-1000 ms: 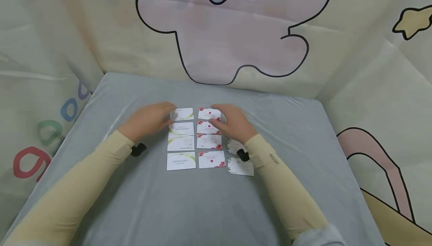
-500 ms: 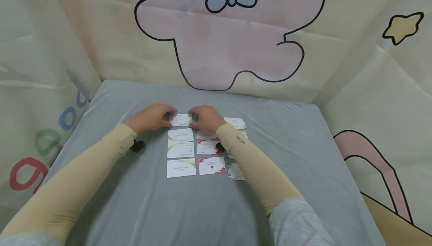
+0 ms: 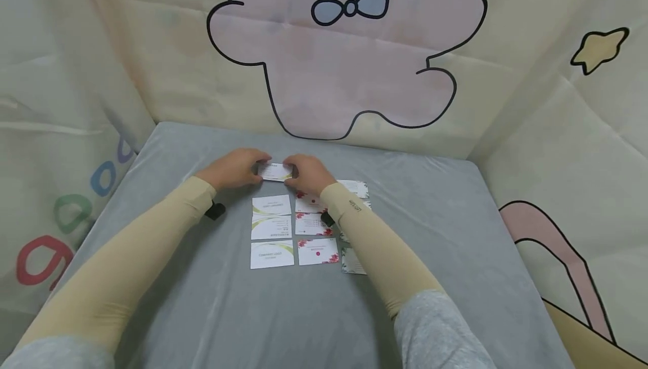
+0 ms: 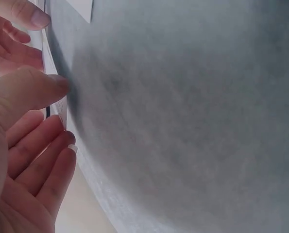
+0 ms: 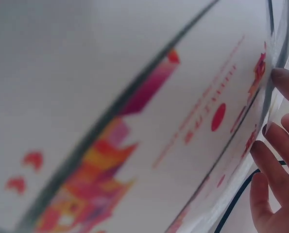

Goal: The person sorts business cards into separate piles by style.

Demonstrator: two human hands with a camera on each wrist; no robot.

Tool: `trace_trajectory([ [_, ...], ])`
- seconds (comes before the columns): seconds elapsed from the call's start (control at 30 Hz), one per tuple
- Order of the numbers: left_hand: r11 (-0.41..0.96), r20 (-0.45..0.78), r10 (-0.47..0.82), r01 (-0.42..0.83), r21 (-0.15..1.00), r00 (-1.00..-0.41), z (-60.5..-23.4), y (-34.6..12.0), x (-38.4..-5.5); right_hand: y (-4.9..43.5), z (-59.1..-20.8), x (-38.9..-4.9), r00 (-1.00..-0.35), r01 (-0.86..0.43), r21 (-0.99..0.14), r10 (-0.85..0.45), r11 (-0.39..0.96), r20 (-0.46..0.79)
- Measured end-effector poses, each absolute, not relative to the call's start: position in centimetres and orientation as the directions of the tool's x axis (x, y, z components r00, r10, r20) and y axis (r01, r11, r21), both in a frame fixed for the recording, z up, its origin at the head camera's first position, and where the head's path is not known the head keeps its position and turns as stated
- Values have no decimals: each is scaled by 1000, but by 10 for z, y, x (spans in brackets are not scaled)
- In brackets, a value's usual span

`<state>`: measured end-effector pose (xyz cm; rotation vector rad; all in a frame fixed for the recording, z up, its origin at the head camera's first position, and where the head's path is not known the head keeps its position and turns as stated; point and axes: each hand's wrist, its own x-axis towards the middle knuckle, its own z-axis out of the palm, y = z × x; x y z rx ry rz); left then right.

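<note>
Both hands hold a white business card (image 3: 275, 171) with a yellow-green curve, at the back of the laid-out cards. My left hand (image 3: 235, 167) pinches its left end, my right hand (image 3: 310, 174) its right end. From the left wrist, the card's thin edge (image 4: 61, 109) shows between thumb and fingers, with layered lines like several cards together. Below it on the cloth lies a column of matching cards (image 3: 271, 227). Red-flower cards (image 3: 317, 251) form the middle column, partly under the right forearm; one fills much of the right wrist view, its red dot (image 5: 218, 117) visible.
Green-leaf cards (image 3: 352, 188) make a third column on the right, largely covered by the right sleeve (image 3: 374, 234). A grey cloth (image 3: 243, 318) covers the table. Printed curtains (image 3: 354, 88) enclose it at the back and sides.
The right hand has moved left from the red-flower cards to the curve-printed card's right end. Both hands now grip that card and have shifted it away from its column, toward the back.
</note>
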<state>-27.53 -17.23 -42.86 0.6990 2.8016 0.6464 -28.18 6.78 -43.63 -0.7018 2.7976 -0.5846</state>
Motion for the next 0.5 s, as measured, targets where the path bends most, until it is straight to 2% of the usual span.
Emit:
trace_trajectory([
  [0.27,806,-98,465,375,458,-880,-437,-177,-277,67,-440,-282,-855,-449,-417,-516,790,-56],
  [0.5,793,-28,484,425,437,-874,-430,-181,-251,82,-435,-263,-834,-496,-383,-550,779,-37],
])
